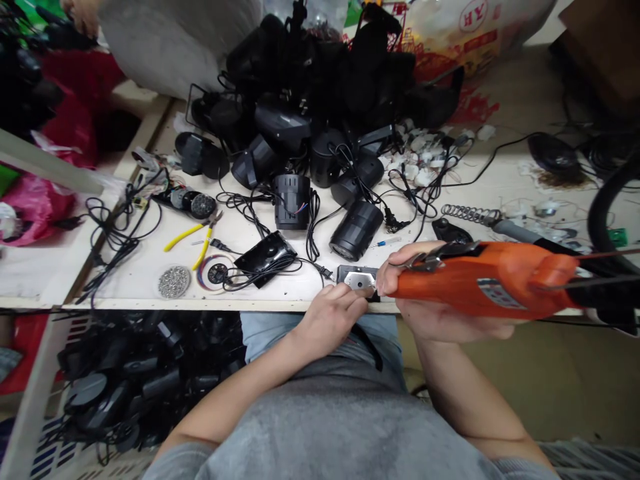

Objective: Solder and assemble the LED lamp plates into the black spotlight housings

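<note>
My right hand is wrapped round an orange electric screwdriver that lies sideways, its tip pointing left at a small black part with a silver metal plate on the table's front edge. My left hand has its fingers curled closed on that part, pinching it at the near side. The screwdriver's tip is hidden behind my fingers. Both forearms come up from the bottom of the view.
A pile of black lamp housings with cords fills the back of the white table. Yellow-handled pliers, a dish of screws, a black cylinder and a coiled spring stand lie around. A crate of black parts sits under the table at left.
</note>
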`<state>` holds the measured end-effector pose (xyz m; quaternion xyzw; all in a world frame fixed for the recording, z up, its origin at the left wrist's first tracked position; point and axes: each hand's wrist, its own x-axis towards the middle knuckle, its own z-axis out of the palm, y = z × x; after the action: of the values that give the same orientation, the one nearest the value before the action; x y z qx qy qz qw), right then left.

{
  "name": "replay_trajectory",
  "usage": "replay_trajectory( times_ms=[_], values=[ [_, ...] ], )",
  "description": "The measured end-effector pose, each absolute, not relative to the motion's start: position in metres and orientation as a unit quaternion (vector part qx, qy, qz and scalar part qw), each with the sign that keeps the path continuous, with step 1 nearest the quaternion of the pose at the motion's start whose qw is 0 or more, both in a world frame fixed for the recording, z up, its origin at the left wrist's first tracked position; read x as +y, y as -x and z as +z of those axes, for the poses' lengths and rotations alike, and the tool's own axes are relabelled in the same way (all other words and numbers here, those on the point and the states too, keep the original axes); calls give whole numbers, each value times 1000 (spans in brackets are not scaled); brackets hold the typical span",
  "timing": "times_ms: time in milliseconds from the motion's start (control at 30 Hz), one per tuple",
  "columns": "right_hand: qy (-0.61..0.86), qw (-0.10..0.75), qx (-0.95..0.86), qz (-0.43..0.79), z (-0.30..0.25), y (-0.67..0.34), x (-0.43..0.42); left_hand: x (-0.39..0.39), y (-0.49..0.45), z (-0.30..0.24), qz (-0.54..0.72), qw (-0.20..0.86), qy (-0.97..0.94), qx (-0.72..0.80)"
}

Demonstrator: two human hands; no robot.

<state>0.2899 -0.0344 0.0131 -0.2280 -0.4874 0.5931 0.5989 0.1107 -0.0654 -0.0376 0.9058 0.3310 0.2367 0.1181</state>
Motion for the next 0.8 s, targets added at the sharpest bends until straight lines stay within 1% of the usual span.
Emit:
replay_trajectory(
  times_ms=[67,167,267,433,633,800],
  values=[
    [228,606,-494,580,16,-290,-32,-64,-110,-38,268,146,-891,337],
    [227,614,-498,569,24,-290,-33,-62,-109,-38,362,197,-829,377],
    [208,621,-491,575,35,-288,-37,-58,-107,-37,416,200,-797,390],
    [187,622,-486,585,38,-279,-39,-54,-102,-39,420,151,-807,386],
    [228,620,-480,577,25,-266,-29,-54,-93,-45,419,147,-798,407],
    [277,629,-466,558,23,-257,-27,-55,-95,-49,382,125,-822,403]
  ],
)
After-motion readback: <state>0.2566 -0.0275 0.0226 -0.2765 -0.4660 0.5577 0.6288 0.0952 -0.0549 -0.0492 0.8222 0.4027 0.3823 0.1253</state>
